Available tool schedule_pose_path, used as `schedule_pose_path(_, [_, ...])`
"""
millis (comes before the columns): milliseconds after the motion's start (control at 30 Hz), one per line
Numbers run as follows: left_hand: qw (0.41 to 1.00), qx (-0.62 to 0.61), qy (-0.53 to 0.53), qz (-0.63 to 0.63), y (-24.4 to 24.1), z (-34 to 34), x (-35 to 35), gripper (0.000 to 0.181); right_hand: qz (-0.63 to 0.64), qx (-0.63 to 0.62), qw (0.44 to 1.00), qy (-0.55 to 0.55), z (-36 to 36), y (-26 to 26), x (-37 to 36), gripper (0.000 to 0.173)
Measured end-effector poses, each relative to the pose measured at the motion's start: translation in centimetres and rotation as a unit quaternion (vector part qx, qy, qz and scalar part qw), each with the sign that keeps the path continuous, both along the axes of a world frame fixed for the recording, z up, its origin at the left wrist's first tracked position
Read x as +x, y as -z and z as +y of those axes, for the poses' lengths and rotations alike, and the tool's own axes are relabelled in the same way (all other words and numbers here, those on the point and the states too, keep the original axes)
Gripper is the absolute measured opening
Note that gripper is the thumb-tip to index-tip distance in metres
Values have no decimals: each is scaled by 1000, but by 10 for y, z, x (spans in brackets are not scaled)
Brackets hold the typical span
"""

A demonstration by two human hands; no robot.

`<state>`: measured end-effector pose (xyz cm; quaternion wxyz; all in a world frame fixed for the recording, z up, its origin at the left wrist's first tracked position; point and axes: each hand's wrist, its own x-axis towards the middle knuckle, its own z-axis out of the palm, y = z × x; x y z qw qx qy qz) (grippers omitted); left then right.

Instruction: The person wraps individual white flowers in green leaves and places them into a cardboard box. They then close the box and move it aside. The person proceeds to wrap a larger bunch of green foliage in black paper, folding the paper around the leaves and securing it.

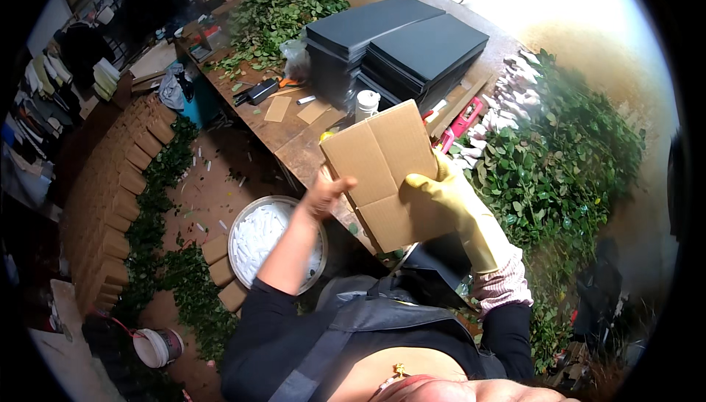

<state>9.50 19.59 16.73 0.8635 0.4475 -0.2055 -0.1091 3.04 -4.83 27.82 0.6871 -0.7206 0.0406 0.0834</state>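
A creased sheet of brown corrugated cardboard (380,165) is held up over the table's front edge. My bare left hand (328,192) grips its left edge, thumb on the face, fingers behind and hidden. On the right side my right hand (436,181), in a yellow rubber glove, has its thumb on the face and its fingers at the far edge. Behind the cardboard stand a white bottle (367,104) and stacks of dark grey sheets (397,43). A pink tool (460,123) lies just beyond the gloved hand.
Leafy rose stems (551,165) are heaped at the right, more foliage (287,10) at the back left. A round tub of white tubes (262,236) stands below my left arm. Rows of brown cardboard bundles (118,203) line the floor at left, near a white bucket (157,347).
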Motion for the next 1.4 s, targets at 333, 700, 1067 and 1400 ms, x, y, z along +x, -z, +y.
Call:
schedule_pose_path(333, [905,17,-424,-30,7,-99,-36,25,-383,-294,870,99,58,27,14,40])
schedule_pose_path(700, [965,-175,102,167,-7,-82,-36,73,-47,250,967,-15,8,35,3,58])
schedule_pose_path(1067, [981,72,-163,79,11,-75,-4,41,-88,109,982,129,0,10,-14,48])
schedule_pose_path(1400, [960,101,-258,-51,5,-109,-26,40,-419,-273,860,105,11,35,14,72])
